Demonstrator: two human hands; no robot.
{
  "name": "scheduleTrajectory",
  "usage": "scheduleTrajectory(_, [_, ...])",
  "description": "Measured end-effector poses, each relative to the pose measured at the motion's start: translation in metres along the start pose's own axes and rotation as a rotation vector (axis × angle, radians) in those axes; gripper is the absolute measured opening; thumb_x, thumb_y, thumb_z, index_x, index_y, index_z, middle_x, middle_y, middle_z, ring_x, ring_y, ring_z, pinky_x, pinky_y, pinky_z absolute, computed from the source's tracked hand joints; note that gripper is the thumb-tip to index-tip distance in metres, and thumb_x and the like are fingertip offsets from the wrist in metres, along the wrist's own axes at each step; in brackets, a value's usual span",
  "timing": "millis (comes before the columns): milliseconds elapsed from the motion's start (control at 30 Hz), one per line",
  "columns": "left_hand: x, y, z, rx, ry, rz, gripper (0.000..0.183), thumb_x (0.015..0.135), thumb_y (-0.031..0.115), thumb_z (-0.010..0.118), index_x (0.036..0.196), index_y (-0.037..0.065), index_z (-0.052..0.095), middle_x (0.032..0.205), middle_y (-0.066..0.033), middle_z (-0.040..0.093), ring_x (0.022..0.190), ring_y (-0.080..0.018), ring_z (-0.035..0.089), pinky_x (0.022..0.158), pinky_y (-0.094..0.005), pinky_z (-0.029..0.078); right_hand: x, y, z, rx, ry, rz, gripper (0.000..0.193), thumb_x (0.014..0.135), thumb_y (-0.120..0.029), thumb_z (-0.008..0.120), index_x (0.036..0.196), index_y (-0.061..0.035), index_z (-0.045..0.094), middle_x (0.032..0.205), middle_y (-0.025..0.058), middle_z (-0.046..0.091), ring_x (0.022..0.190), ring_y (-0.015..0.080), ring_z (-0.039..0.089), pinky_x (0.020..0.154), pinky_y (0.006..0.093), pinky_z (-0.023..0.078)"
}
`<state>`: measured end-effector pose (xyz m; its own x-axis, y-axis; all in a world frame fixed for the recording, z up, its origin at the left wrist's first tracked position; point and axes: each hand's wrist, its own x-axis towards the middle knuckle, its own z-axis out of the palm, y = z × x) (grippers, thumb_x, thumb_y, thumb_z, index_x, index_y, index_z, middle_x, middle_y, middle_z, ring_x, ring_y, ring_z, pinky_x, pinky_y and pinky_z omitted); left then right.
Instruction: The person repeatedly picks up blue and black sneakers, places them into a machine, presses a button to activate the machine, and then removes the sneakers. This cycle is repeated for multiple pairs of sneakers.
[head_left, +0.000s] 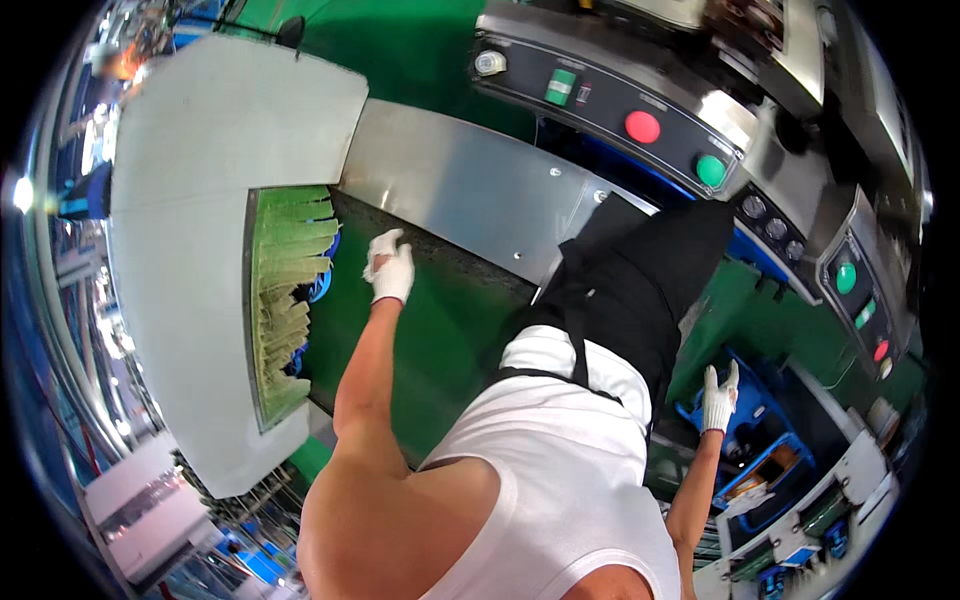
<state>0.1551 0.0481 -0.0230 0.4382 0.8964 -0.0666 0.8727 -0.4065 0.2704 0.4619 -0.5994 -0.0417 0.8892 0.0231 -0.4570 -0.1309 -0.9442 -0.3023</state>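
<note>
My left hand (391,268), in a white knit glove, reaches out over a dark green surface. Its fingers are loosely bent and apart, and nothing shows in them. Nearest to it is a fringed green strip curtain (287,290) across the opening of a large pale machine housing (215,130). Blue rounded parts (321,284) peek out past the strips. On the other side of my body, my right hand (719,400), also gloved in white, hangs with fingers spread and holds nothing visible. Blue bins (748,408) lie just beyond that hand; I cannot tell whether it touches them.
A metal panel (450,180) runs from the housing toward my legs. Ahead stands a machine with a dark control panel, bearing a red button (642,127) and a green button (711,171). A second button panel (850,290) is at the right, with equipment below it.
</note>
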Motion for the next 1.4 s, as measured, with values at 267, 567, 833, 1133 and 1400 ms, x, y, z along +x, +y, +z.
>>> scheduleTrajectory(267, [0.049,-0.162,-0.092,0.420,0.443,-0.428,0.043,0.096,0.029,0.067,0.133,0.009,0.063,0.134,-0.0216,0.061,0.117,-0.0420,0.062,0.096,-0.0578,0.050,0.035,-0.013,-0.039,-0.237,-0.101,0.110,0.071,0.099,-0.039,0.071,0.155,-0.0014,0.050,0.148,0.0224,0.062,0.137,0.0349,0.059,0.113,0.0420,0.047])
scheduleTrajectory(567, [0.080,-0.199,-0.111,0.328,0.344,-0.386,0.057,0.103,0.050,0.057,0.140,0.006,0.058,0.128,-0.0311,0.063,0.119,-0.0507,0.061,0.097,-0.0616,0.051,0.081,-0.012,-0.059,-0.035,-0.107,0.012,0.067,0.099,-0.037,0.070,0.154,-0.0041,0.050,0.150,0.0250,0.058,0.136,0.0383,0.059,0.115,0.0423,0.046])
scheduleTrajectory(833, [0.063,-0.197,-0.087,0.222,0.243,-0.373,0.045,0.111,0.038,0.043,0.126,0.002,0.065,0.121,-0.0320,0.064,0.110,-0.0522,0.061,0.095,-0.0602,0.050,0.038,-0.120,-0.057,-0.017,-0.028,-0.207,0.061,0.103,-0.028,0.068,0.154,-0.0008,0.051,0.153,0.0232,0.057,0.142,0.0328,0.055,0.117,0.0414,0.044])
scheduleTrajectory(1133, [0.014,-0.121,-0.106,0.291,-0.002,-0.254,0.040,0.091,0.012,0.061,0.131,0.005,0.063,0.127,-0.0262,0.065,0.114,-0.0478,0.063,0.096,-0.0557,0.053,0.044,-0.186,-0.046,0.182,-0.074,-0.422,0.062,0.101,-0.018,0.069,0.155,0.0032,0.048,0.155,0.0237,0.056,0.144,0.0328,0.054,0.121,0.0403,0.039])
scheduleTrajectory(1400, [-0.066,0.028,-0.068,0.022,-0.151,0.222,0.040,0.089,0.012,0.066,0.128,0.010,0.066,0.128,-0.0175,0.064,0.118,-0.0397,0.063,0.100,-0.0526,0.052,0.026,-0.239,-0.073,0.346,-0.095,-0.480,0.059,0.102,-0.012,0.067,0.155,0.0028,0.048,0.155,0.0212,0.055,0.144,0.0297,0.053,0.120,0.0405,0.040])
